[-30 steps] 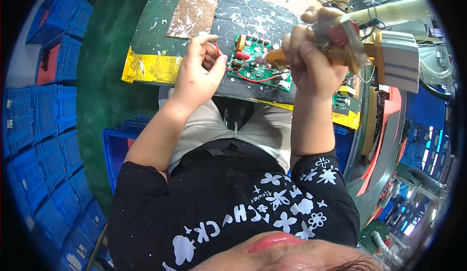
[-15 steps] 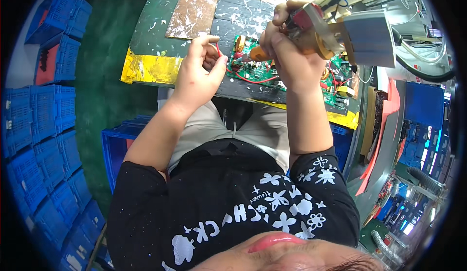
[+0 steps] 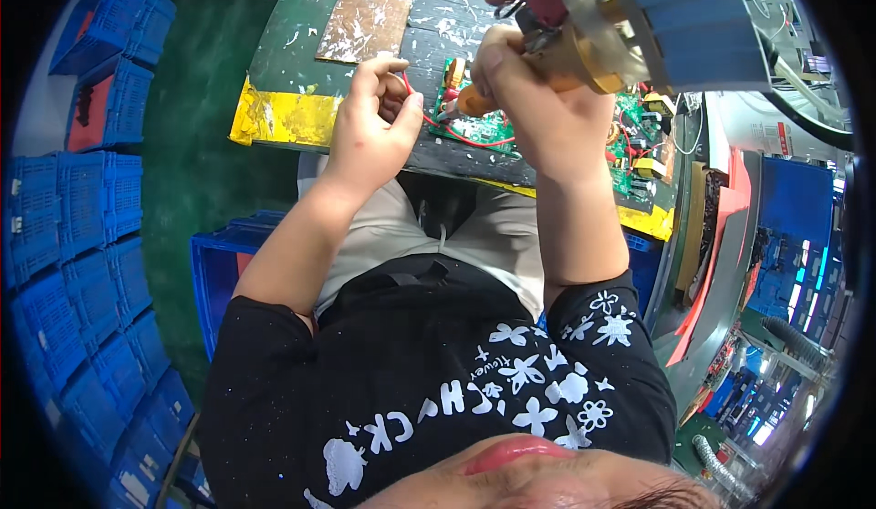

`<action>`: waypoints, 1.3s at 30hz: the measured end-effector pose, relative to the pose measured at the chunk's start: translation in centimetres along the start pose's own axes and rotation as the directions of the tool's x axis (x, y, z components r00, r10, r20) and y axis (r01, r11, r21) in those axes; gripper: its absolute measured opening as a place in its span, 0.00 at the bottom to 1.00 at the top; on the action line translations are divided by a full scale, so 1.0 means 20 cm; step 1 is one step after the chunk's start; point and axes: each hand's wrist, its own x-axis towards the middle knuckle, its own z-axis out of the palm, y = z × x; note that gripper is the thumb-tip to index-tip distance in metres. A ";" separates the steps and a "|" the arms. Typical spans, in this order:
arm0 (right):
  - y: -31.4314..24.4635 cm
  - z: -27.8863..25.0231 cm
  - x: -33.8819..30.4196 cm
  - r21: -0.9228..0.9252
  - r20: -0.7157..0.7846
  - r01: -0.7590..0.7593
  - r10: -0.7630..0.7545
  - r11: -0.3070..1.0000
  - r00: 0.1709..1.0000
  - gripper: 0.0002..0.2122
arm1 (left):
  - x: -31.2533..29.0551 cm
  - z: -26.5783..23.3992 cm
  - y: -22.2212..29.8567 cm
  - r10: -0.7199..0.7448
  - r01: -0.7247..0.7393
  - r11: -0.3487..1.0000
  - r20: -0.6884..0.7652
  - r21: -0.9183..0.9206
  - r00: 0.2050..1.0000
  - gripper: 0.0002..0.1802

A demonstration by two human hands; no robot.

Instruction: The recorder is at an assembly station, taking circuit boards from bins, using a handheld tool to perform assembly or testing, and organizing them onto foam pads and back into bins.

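Note:
My left hand (image 3: 376,125) pinches a red wire (image 3: 408,87) between thumb and fingers, just left of a green circuit board (image 3: 497,135). From there the wire bends across the board's near edge. In my right hand (image 3: 543,107) is a bulky yellow gun-shaped tool (image 3: 593,52), which looks like a glue gun, with an orange nozzle (image 3: 474,101) and a red part on top. Its tip points left and sits over the board's left end, near the wire; I cannot tell if they touch. The hand and tool hide much of the board.
The dark worktable (image 3: 438,16) has white smears and yellow tape (image 3: 287,118) along its near edge. A brown board (image 3: 370,11) lies farther back. Blue crates (image 3: 78,189) are stacked at left; another blue crate (image 3: 210,272) stands below the table. Black cable (image 3: 803,121) hangs at right.
The rear of the tool has swung up and away, and my right hand has turned slightly with it. The nozzle tip and my left hand on the wire have barely moved.

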 end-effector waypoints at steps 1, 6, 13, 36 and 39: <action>0.01 -0.01 0.00 -0.060 -0.016 -0.032 0.031 0.998 0.999 0.22 | 0.00 0.00 0.00 0.007 -0.007 1.000 -0.003 -0.004 1.000 0.20; 0.04 -0.02 -0.03 -0.030 -0.036 -0.036 0.035 0.999 0.999 0.23 | -0.01 0.00 0.02 0.016 -0.016 1.000 0.012 0.017 1.000 0.20; 0.01 -0.01 -0.03 -0.028 -0.015 -0.111 0.110 0.993 0.994 0.23 | 0.00 0.00 0.00 0.022 -0.022 1.000 -0.012 0.010 1.000 0.20; -0.07 -0.25 -0.11 -0.113 -0.171 -0.074 0.054 0.991 0.984 0.20 | 0.01 0.02 -0.01 0.020 -0.019 0.999 -0.032 0.028 0.999 0.20; -0.09 -0.25 -0.11 -0.112 -0.209 -0.184 0.158 0.977 0.965 0.19 | 0.00 0.02 -0.02 0.031 -0.029 0.999 -0.029 0.039 0.999 0.21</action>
